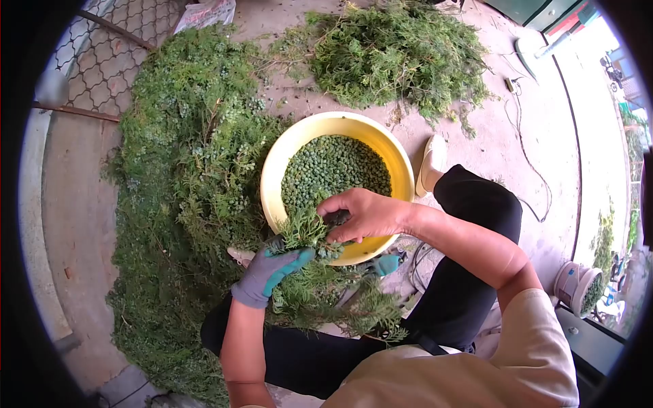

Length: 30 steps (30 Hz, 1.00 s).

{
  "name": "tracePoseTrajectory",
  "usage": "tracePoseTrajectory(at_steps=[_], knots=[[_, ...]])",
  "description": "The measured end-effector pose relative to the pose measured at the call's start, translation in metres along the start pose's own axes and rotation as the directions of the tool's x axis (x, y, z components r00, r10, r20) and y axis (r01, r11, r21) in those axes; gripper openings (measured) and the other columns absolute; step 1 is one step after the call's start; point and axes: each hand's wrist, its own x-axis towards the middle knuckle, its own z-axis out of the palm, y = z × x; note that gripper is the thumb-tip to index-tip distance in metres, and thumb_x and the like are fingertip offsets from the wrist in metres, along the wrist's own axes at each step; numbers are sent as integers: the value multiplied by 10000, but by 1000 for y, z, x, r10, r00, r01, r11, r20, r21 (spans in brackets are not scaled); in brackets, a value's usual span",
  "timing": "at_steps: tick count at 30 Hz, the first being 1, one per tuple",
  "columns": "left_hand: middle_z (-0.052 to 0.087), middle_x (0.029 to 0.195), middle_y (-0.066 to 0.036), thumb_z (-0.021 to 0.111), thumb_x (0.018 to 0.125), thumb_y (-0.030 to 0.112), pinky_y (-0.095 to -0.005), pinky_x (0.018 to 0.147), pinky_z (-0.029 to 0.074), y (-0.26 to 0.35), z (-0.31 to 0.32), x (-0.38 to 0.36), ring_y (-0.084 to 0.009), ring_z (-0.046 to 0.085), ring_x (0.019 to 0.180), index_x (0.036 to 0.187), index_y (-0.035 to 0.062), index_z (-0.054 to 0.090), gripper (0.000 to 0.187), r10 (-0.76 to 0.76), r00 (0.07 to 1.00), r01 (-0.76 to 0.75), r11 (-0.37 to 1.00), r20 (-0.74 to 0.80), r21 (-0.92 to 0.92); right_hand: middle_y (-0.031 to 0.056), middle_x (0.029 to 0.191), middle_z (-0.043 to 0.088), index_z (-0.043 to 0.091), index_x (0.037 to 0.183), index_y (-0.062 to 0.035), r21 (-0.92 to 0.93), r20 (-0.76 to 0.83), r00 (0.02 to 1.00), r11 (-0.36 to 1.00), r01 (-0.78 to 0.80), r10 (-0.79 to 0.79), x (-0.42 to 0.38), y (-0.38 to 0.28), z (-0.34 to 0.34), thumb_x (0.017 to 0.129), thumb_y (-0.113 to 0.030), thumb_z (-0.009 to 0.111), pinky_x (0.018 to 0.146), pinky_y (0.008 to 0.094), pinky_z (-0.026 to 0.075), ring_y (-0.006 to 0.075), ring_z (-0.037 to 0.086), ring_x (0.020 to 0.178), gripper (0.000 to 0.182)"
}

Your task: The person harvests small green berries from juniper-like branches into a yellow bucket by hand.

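Observation:
My left hand point(271, 273), in a grey and teal glove, is closed around a leafy conifer sprig point(299, 231) at the near left rim of a yellow tub point(406, 163). Small round green berries point(333, 166) fill much of the tub. My bare right hand point(364, 214) is over the tub's near side, its fingers curled in against the sprig. Something dark shows between thumb and forefinger; what they grip is not clear. More cut sprigs point(340, 299) lie across my lap, below both hands.
A large heap of berried branches point(183, 190) spreads along the left. Another pile of greenery point(401, 58) lies beyond the tub. A teal object point(386, 264) is beside the tub's near edge. A white bucket point(577, 287) and a cable point(520, 129) are at right.

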Motion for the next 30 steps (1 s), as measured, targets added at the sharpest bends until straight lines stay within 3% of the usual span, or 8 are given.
tracePoseTrajectory(at_steps=[4, 6, 9, 12, 15, 21, 23, 30], knots=[[562, 1193, -230, 435, 890, -70, -331, 866, 535, 0, 5, -1, -286, 621, 1027, 1286, -78, 436, 396, -3, 1000, 3, 1000, -11, -29, 76, 777, 601, 602, 941, 17, -68, -6, 1000, 998, 19, -20, 4, 7, 7, 776, -137, 703, 545, 279, 472, 112, 541, 575, 248], [556, 1198, -236, 419, 905, -50, -330, 865, 532, 0, 6, 0, -286, 618, 1032, 1294, -79, 428, 390, -11, 1000, 10, 998, -16, -68, 118, 724, 552, 565, 834, 29, -560, -96, 866, 746, 361, -491, 11, 21, 13, 776, -157, 724, 558, 341, 456, 157, 537, 555, 251], [542, 1204, -263, 380, 943, 22, -328, 875, 526, -8, -6, 9, -302, 606, 1054, 1307, -90, 407, 382, 20, 1000, -19, 998, 17, -63, 153, 674, 495, 529, 771, 39, -575, -118, 782, 684, 449, -612, 12, 25, 15, 794, -191, 723, 586, 396, 438, 203, 539, 553, 302], [536, 1212, -264, 370, 969, 112, -324, 873, 524, -14, -21, 16, -298, 608, 1029, 1322, -89, 391, 407, -218, 889, 458, 420, 403, -783, 105, 661, 547, 581, 773, 27, -437, -188, 876, 836, 331, -445, 7, 22, 11, 818, -196, 714, 534, 342, 460, 160, 557, 572, 263], [565, 1175, -239, 449, 956, 161, -335, 892, 513, -3, 5, 3, -284, 623, 964, 1318, -79, 404, 436, -124, 978, 118, 992, -168, -43, 47, 704, 598, 634, 817, 13, 351, -265, 964, 933, 76, 21, 6, 5, -4, 831, -198, 711, 489, 262, 476, 109, 562, 590, 225], [620, 1044, -103, 569, 913, 205, -279, 730, 492, -2, 6, 3, -160, 594, 759, 1169, -24, 564, 343, 41, 996, -10, 933, -79, 359, 93, 832, 622, 600, 1001, 21, 0, -101, 989, 994, 112, -111, 6, 20, 14, 771, -187, 747, 564, 282, 523, 160, 612, 681, 344], [609, 983, -48, 572, 905, 212, -255, 672, 451, 11, 29, 0, -115, 561, 744, 1074, 23, 623, 258, -47, 974, 145, 880, -220, 452, 117, 870, 609, 592, 985, 25, -563, -120, 833, 728, 390, -540, 9, 24, 17, 705, -161, 774, 742, 351, 493, 267, 603, 835, 382], [600, 941, -28, 556, 875, 215, -275, 763, 448, 3, 19, 5, -107, 548, 833, 1028, 42, 636, 245, -63, 980, 123, 939, -191, 322, 158, 837, 575, 625, 902, 6, -550, -96, 895, 773, 317, -436, 8, 19, 21, 675, -152, 755, 740, 386, 479, 331, 582, 806, 306]])
